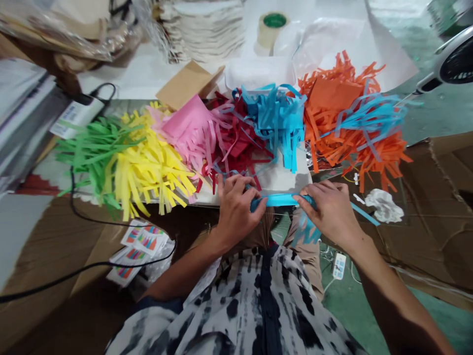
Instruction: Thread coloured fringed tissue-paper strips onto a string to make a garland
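Observation:
A blue tissue-paper tassel (280, 199) is stretched sideways between my hands at the table's front edge, its middle a narrow band. My left hand (240, 202) is closed on its left end, and my right hand (328, 207) pinches the right end. Loose blue strips hang below my right hand. Just beyond lie more fringed papers: a blue bunch (277, 116), a dark red bunch (240, 135) and a pink bunch (192, 125). A yellow bunch (148, 172) and a green bunch (98, 143) lie to the left, an orange bunch (332, 108) to the right, with blue strips (373, 116) on it.
Behind the fringes stand a white tray (260, 73), a tape roll (271, 32) and a brown card piece (188, 84). A black cable (92, 266) crosses the left side. Printed cards (142, 241) lie lower left. Cardboard (428, 197) and crumpled white paper (384, 205) are at right.

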{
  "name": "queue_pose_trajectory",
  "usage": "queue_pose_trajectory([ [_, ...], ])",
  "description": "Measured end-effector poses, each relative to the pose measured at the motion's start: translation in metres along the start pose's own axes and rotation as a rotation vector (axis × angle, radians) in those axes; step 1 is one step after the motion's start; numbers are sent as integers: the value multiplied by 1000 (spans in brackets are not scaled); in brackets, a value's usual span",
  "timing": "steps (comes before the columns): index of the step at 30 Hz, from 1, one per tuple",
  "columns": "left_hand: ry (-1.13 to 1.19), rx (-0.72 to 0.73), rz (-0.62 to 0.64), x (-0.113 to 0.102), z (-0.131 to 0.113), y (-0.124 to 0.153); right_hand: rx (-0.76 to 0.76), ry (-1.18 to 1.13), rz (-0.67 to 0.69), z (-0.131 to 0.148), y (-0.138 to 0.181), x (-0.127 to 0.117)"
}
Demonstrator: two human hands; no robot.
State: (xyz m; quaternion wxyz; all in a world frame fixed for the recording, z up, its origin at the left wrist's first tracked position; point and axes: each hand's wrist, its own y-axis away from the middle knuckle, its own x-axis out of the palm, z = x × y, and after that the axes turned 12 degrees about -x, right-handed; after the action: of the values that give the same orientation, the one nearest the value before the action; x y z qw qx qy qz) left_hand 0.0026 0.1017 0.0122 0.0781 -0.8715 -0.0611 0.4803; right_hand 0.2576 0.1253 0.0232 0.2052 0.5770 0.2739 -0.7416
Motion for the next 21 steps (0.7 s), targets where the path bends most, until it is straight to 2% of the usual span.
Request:
queue_pose_trajectory([
  [6, -52, 11, 8, -1, -3, -4, 3, 112, 33, 5, -7, -1],
  [13, -89, 58, 18, -5, -1, -12, 18, 143, 1, 13, -6, 1],
  [16, -141, 91, -20, -6, -2, -12, 51, 161, -6, 14, -5, 3],
  [18, -173, 216, -46, -6, -3, -11, 75, 167, -26, 12, -2, 3],
  [21, -195, 528, -20, -2, -4, -12, 115, 213, -98, 6, 8, -5],
])
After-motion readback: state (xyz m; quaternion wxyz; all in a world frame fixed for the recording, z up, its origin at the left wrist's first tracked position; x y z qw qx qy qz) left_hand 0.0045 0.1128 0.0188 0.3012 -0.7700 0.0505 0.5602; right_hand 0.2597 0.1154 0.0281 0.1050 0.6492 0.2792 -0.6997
